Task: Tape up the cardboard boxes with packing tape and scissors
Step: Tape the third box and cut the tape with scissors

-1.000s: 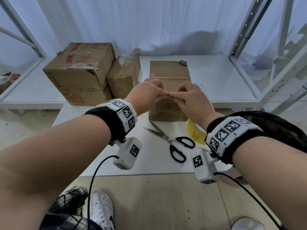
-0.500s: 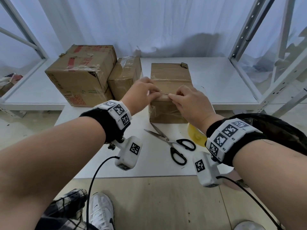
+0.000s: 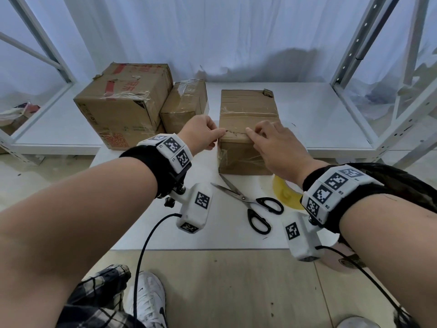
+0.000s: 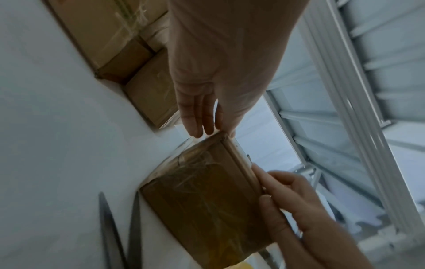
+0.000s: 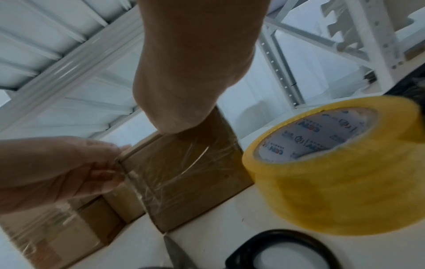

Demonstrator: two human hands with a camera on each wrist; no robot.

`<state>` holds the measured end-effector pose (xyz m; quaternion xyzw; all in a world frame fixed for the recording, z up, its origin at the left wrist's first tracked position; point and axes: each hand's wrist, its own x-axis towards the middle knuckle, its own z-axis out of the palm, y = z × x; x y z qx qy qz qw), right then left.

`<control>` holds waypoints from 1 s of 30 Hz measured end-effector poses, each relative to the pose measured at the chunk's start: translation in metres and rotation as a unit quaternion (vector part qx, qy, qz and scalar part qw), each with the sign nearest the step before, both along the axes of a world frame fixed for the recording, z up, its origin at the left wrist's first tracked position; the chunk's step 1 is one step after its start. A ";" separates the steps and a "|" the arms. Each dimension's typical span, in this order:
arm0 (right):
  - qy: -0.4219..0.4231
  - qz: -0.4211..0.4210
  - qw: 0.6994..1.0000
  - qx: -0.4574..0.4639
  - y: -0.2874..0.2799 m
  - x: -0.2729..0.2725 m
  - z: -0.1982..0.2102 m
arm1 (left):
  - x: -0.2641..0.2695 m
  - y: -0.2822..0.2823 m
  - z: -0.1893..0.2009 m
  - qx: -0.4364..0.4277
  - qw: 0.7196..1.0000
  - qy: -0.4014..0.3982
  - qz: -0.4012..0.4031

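Scissors [image 3: 250, 204] and tape roll [image 3: 287, 195] lie on the counter [image 3: 146, 235] just beneath both wrists. Beyond them, left hand [image 3: 201, 134] pinches a thin, clingy tape strip [image 3: 234, 133] at the box [image 3: 246, 138] edge; right hand [image 3: 272, 143] presses it flat with straight fingers. Light, stiff cardboard, I'd say: hold the corners.

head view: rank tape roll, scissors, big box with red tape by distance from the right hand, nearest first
From the right hand:
1. Tape roll: just below the wrist, partly hidden.
2. Scissors: on the table, toward the person and to the left.
3. Big box with red tape: far left, past the left hand.
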<state>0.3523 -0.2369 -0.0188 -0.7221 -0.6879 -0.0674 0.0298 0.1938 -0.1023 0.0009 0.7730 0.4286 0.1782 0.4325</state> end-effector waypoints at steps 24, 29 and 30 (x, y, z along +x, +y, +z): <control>0.184 -0.198 0.958 -0.093 -0.094 0.047 0.005 | 0.071 -0.115 -0.024 0.403 0.739 0.327 -0.429; 0.181 -0.210 0.958 -0.075 -0.090 0.055 0.006 | 0.082 -0.122 -0.030 0.446 0.709 0.329 -0.436; 0.177 -0.214 0.958 -0.065 -0.089 0.055 0.009 | 0.082 -0.122 -0.027 0.447 0.708 0.322 -0.441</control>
